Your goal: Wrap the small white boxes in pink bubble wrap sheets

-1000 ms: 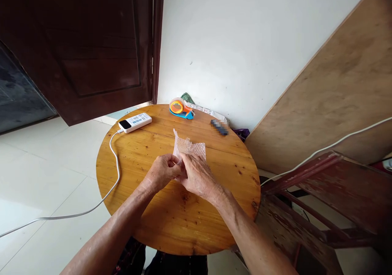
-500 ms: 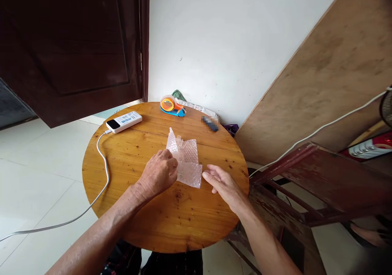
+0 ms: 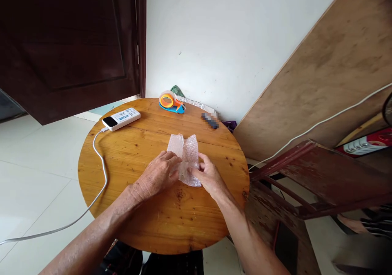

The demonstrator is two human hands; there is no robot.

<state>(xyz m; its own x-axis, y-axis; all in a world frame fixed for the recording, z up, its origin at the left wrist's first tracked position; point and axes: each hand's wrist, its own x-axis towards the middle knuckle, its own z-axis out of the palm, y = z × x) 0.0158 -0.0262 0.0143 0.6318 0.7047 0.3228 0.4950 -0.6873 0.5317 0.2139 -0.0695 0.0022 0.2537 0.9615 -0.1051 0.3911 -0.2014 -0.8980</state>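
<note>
A piece of clear bubble wrap (image 3: 190, 152) lies folded near the middle of the round wooden table (image 3: 122, 160). My left hand (image 3: 161, 171) grips its left side, fingers curled and partly hidden. On the right edge, my right hand (image 3: 208, 175) has closed, with the thumb on top and the fingers at the far side. The upper part of the wrap stands up in two flaps, one on the left and one on the right. Whether anything lies inside the folds cannot be made out.
A tape dispenser (image 3: 171, 102) with an orange core and blue base stands at the back. A white power bank (image 3: 121, 119) with a cable (image 3: 106, 173) lies at left. Back right is a dark, blurred-out object (image 3: 210, 120). A wooden chair (image 3: 337, 177) stands at right.
My right hand has moved left and taken hold of the wrap's right edge. The left flap has been folded down flatter, and the right side now curls upward. The view has shifted slightly.
</note>
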